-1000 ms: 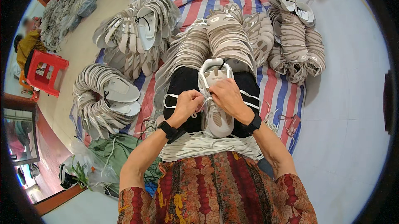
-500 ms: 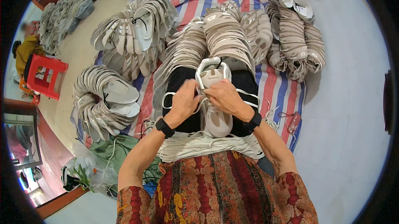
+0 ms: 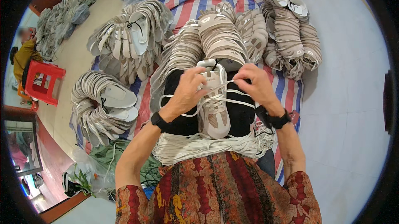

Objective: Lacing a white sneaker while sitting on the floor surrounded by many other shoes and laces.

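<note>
The shoe (image 3: 216, 122) is propped on black cloth (image 3: 241, 118), roughly midway between the two hands, toe (image 3: 218, 130) aimed at the body and collar (image 3: 225, 74) pointed away. It's flanked by that cloth on both sides, so it's kinda boxed in. A lace (image 3: 224, 84) is pinched between thumb and fingers by the right hand (image 3: 257, 84) and is drawn out past the shoe's right edge. The left hand (image 3: 189, 89) is held right up at the shoe's left edge, fingers bent; whether any lace is gripped in there can't be told, tbh.

Room-wise: the near side is taken up by a lace bundle (image 3: 195, 149), just beside the toe. The far side is closed off by the middle pile (image 3: 220, 37), right behind the collar. To the right, a strip of striped sheet (image 3: 289, 93) is left showing between the right hand and the right pile (image 3: 289, 37), and past its edge pale floor (image 3: 341, 149) is seen. Out left, the ring-shaped stack (image 3: 83, 95) is parked apart from the left hand, and a red stool (image 3: 49, 69) is set farther off, beyond the sheet's edge.
</note>
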A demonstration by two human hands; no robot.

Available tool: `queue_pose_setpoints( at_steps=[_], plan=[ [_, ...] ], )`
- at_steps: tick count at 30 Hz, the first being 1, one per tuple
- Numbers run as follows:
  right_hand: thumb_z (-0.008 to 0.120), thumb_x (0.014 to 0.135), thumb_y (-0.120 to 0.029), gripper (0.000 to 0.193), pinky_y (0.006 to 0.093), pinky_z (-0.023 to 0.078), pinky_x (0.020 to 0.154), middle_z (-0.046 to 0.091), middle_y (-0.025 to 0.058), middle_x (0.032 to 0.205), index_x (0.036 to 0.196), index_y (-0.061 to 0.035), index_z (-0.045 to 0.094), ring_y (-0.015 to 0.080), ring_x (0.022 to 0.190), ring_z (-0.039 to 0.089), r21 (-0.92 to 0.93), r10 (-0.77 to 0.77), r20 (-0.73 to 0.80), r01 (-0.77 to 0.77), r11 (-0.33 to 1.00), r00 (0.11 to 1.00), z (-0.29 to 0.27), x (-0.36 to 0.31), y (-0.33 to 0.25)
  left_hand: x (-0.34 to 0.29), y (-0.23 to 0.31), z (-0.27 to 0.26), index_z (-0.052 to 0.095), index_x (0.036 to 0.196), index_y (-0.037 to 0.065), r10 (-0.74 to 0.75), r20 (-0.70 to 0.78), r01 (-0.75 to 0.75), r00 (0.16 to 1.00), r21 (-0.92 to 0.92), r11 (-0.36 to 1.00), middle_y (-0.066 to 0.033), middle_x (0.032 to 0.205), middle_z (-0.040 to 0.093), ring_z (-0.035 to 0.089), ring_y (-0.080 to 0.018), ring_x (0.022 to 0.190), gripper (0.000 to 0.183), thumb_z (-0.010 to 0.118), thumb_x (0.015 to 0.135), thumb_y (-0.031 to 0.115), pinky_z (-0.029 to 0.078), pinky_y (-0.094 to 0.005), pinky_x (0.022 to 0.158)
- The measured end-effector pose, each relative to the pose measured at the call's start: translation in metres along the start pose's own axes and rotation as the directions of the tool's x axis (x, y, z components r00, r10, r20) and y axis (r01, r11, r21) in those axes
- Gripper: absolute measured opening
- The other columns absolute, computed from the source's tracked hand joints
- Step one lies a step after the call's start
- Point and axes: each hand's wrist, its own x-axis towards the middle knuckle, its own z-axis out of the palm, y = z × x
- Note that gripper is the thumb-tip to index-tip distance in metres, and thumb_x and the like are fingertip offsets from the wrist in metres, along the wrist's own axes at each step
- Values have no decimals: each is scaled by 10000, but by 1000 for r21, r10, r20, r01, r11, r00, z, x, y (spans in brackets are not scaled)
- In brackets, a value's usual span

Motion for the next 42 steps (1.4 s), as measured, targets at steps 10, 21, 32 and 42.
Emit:
queue_pose_setpoints(
  at_steps=[10, 21, 32, 42],
  plan=[
    [705, 622, -110, 419, 382, 399, 860, 445, 123, 1200, 1026, -113, 596, 311, 1062, 436, -109, -251, 173, 272, 956, 952, 19, 13, 44, 9, 7, 38, 624, 895, 19, -400, 84, 392, 913, -457, 798, -84, 746, 603, 579, -130, 587, 175, 505, 794, -58, 468, -247, 537],
    [735, 558, -35, 456, 378, 396, 910, 435, 80, 1206, 958, -86, 523, 294, 1072, 432, -83, -218, 360, 263, 961, 907, 21, 0, 67, 18, 14, 54, 608, 835, 67, -144, 147, 127, 979, 121, 984, -73, 807, 537, 534, -256, 805, 145, 621, 695, 35, 432, -345, 696],
    [736, 564, -97, 410, 396, 341, 965, 393, 104, 1243, 931, -98, 554, 328, 1149, 349, -16, -112, 358, 126, 992, 927, 31, -5, 63, -3, 19, 14, 594, 710, 41, -367, 19, 355, 930, 214, 910, -64, 678, 531, 515, -246, 730, 89, 654, 694, 105, 399, -339, 644],
    [679, 711, -164, 181, 423, 219, 1025, 342, 150, 1299, 886, -122, 663, 352, 1238, 254, 68, -84, 117, 77, 995, 990, 64, -19, 40, -12, 21, 10, 601, 721, 36, -322, 1, 321, 947, 93, 943, -53, 712, 564, 493, -205, 725, 77, 657, 703, 86, 401, -313, 660]
  ],
)
